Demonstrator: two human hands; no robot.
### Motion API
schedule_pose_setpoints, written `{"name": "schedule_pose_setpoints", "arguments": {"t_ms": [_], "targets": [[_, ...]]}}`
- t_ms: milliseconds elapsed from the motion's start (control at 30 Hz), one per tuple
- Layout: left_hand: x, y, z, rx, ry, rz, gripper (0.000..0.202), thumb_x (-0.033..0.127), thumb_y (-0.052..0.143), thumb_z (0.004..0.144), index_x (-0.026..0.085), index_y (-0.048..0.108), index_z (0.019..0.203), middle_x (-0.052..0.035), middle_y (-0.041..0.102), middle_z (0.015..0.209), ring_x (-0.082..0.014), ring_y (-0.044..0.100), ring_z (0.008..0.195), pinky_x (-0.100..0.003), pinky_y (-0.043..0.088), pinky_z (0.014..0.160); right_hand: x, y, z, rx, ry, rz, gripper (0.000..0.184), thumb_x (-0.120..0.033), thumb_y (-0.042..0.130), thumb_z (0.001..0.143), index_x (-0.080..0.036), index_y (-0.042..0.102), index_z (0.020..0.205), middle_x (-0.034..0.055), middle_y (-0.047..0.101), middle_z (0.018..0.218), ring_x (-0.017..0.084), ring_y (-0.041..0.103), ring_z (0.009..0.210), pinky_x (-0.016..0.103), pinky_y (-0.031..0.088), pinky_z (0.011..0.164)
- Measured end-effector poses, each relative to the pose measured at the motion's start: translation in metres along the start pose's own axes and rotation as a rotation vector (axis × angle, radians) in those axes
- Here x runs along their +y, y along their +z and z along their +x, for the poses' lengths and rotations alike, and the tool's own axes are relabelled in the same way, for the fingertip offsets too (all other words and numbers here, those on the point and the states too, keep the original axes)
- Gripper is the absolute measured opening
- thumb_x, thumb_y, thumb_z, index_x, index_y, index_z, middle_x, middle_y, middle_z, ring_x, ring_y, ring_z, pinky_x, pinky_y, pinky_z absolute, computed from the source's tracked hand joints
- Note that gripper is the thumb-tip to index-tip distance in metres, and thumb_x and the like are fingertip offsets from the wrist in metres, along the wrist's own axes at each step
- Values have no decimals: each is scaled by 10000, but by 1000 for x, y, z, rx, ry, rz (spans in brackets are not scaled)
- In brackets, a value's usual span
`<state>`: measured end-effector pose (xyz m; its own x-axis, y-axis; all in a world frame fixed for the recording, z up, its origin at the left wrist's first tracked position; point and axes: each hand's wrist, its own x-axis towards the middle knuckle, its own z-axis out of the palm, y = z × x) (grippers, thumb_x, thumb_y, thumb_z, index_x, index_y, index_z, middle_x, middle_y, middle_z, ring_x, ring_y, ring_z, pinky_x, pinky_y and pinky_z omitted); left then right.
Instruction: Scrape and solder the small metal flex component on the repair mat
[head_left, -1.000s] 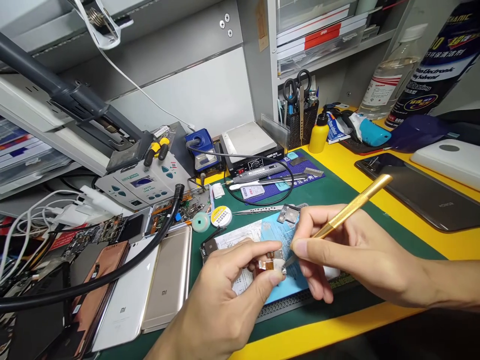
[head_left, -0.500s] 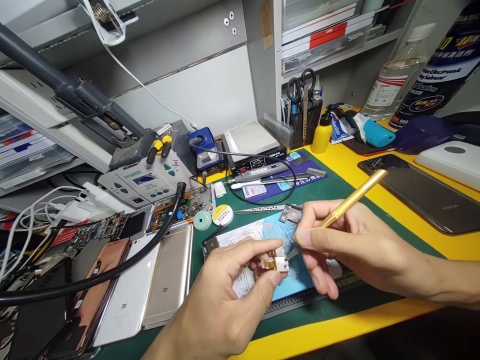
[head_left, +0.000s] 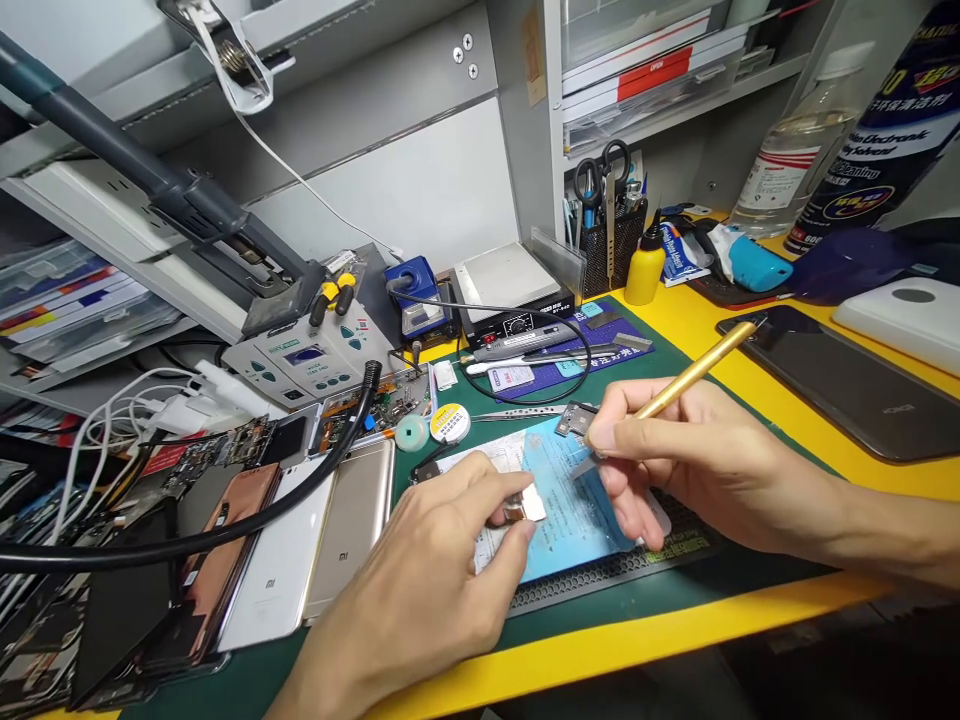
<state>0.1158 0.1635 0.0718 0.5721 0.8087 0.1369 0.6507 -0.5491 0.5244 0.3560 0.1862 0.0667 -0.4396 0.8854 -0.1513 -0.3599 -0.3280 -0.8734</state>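
Silver plate and orange flex made up the small phone component (head_left: 529,506), which was held low over a printed white sheet (head_left: 491,480) and a pale blue sheet (head_left: 574,510). The left hand (head_left: 420,590) had it pinched between thumb (head_left: 517,535) and fingers (head_left: 480,480), which hid part of it. Its long axis ran roughly left to right across the view, tilted slightly. The orange flex strip (head_left: 514,513) lay at the left end, and the silver end pointed right, toward the right hand (head_left: 697,470). That hand's fingers were pressed together on a gold-handled knife (head_left: 697,370), its handle angled up and to the right and its small steel tip (head_left: 581,466) directed down and left. The tip sat just right of the component, apart from it, and the left hand was the nearer to the part. A small metal bracket (head_left: 576,420) lay just beyond the right fingers, with steel tweezers (head_left: 517,411) farther left on a green work mat (head_left: 480,400). Beyond these stood a solder paste tin (head_left: 450,423), with gold and white phones (head_left: 352,530) at left and a grey phone (head_left: 832,385) on the yellow bench (head_left: 780,490) at right. At the rear were a hot-air rework station (head_left: 300,360) and a mesh pen holder (head_left: 611,245) containing scissors.
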Motion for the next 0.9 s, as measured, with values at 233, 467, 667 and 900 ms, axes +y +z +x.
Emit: {"name": "schedule_pose_setpoints", "arguments": {"t_ms": [233,467,667,900], "targets": [[4,-11,-11,67,32,84,322,160,649,948,224,655,1264,-13,608,946,-140,596,829,-269,488,726,0,-2,0,21,-10,-6,339,-356,899,780,-150,648,683,25,694,585,164,673,434,209,542,382],[2,-7,-27,536,439,681,161,160,754,910,133,704,1060,-28,667,778,-131,615,636,-272,461,568,-2,1,0,51,-7,-27,399,-401,937,714,-148,636,646,27,665,552,160,644,406,213,509,362],[8,-5,-40,554,607,844,320,112,877,773,73,716,1047,-23,707,708,-139,595,520,-336,407,474,-1,1,2,48,1,-37,383,-396,932,726,-148,647,663,32,676,576,156,640,416,219,506,368],[6,-3,-38,548,624,814,275,93,826,789,74,720,1041,-47,716,727,-151,612,531,-323,397,460,-1,-2,1,43,-1,-46,376,-397,922,743,-150,649,670,32,673,583,159,643,421,222,506,371]]}}
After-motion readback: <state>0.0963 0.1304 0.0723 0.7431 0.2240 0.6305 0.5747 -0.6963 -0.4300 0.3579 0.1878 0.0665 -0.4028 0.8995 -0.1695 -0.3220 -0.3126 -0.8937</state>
